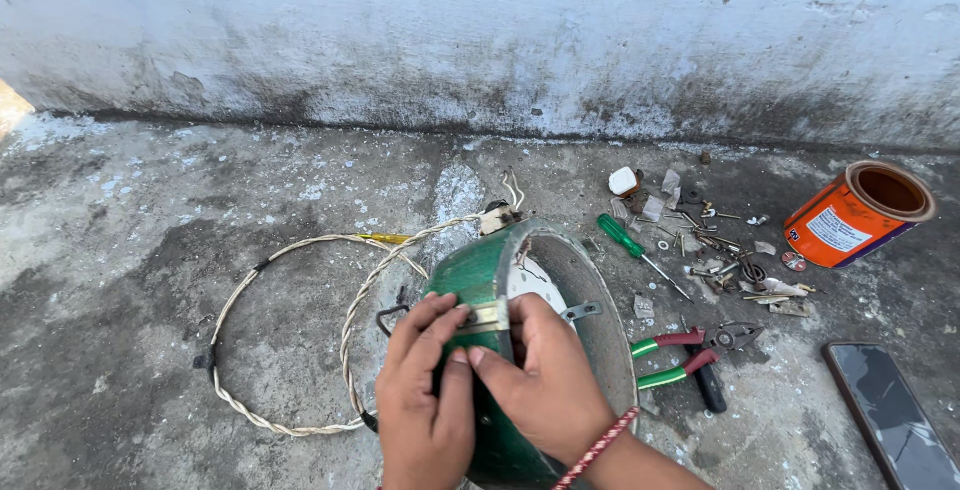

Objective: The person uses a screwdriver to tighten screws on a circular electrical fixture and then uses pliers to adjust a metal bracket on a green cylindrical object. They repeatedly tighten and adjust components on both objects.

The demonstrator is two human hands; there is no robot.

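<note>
A round green metal housing (478, 280) stands on its edge on the concrete floor, its open grey inside facing right. My left hand (425, 400) presses against its green outer wall, fingers on a small metal clip (484, 316) at the rim. My right hand (545, 380) grips the same rim from the right, thumb beside the clip; a red-and-white thread band circles that wrist. A twisted white cord (300, 350) runs from a connector block (497, 218) at the housing's top and loops across the floor to the left.
Right of the housing lie pliers with red-and-green handles (690, 350), a green-handled screwdriver (635, 248) and several loose screws and metal bits (720, 250). An orange can (855, 215) lies on its side at far right. A dark phone (890, 410) rests at lower right. A stained wall (480, 30) runs behind.
</note>
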